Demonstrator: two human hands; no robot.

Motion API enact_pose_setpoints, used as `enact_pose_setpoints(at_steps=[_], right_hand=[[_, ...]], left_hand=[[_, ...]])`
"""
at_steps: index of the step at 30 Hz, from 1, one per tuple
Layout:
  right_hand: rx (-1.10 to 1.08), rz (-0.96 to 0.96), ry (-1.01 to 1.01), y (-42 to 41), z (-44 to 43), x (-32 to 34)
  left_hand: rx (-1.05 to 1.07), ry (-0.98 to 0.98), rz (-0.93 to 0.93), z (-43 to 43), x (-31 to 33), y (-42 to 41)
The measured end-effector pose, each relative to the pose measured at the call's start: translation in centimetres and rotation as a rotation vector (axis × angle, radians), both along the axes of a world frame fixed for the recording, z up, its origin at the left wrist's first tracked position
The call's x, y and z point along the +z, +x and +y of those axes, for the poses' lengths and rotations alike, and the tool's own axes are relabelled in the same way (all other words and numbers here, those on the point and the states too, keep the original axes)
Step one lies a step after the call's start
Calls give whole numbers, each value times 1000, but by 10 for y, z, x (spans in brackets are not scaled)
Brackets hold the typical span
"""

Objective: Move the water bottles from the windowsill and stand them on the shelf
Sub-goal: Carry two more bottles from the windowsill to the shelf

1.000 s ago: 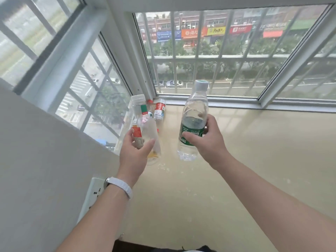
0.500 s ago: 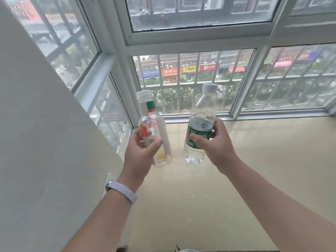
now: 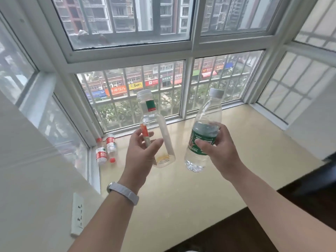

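The left hand point(image 3: 141, 153) grips a clear square bottle point(image 3: 157, 131) and the right hand point(image 3: 216, 151) a green-labelled bottle point(image 3: 203, 135), both lifted; two red-labelled bottles point(image 3: 105, 149) wait on the windowsill point(image 3: 254, 151).

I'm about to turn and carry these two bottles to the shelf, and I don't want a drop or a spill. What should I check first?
1. Left hand grip on the clear square bottle: fingers and thumb wrapped round it, ok.
2. Right hand grip on the green-labelled water bottle: ok.
3. Caps on both held bottles: ok.
4. Both bottles lifted off the windowsill: ok.
5. Free space on the shelf: the shelf is out of view, cannot tell.
6. Windowsill emptied: not ok. Two small red-labelled bottles and a loose red cap sit in its left corner.
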State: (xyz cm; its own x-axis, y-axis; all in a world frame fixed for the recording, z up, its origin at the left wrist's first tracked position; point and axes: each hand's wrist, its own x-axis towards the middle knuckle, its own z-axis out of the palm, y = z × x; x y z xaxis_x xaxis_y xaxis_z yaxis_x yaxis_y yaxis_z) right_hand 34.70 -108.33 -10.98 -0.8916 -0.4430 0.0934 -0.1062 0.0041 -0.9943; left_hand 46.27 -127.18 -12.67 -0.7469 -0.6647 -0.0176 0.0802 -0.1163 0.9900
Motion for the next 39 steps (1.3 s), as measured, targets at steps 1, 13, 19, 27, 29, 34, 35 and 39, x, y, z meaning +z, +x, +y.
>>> enact_pose_setpoints(at_steps=[1,13,19,27,29,34,35,39], right_hand=[[-20,2,-11,-2,7,1],[-234,-35,-72,-60,121,-8],[-338,-18,-79,-109,217,-5],[-571,-25,-127,-152,362,-12],[-620,-17,-141,-156,399,-11],[-771,0,-135,-149,478,-10],[-805,2,-125,-145,492,-9],[-961,-5,-84,-131,542,-10]], left_hand=[[-22,-4,1,4,2,-4],[-251,-101,-33,92,21,-104],[-378,-177,-22,183,28,-182],[-592,-260,10,327,32,-272],[-663,-268,15,364,33,-288],[-839,-287,24,448,31,-317],[-875,-292,29,465,32,-322],[-1013,-308,52,523,35,-339]])
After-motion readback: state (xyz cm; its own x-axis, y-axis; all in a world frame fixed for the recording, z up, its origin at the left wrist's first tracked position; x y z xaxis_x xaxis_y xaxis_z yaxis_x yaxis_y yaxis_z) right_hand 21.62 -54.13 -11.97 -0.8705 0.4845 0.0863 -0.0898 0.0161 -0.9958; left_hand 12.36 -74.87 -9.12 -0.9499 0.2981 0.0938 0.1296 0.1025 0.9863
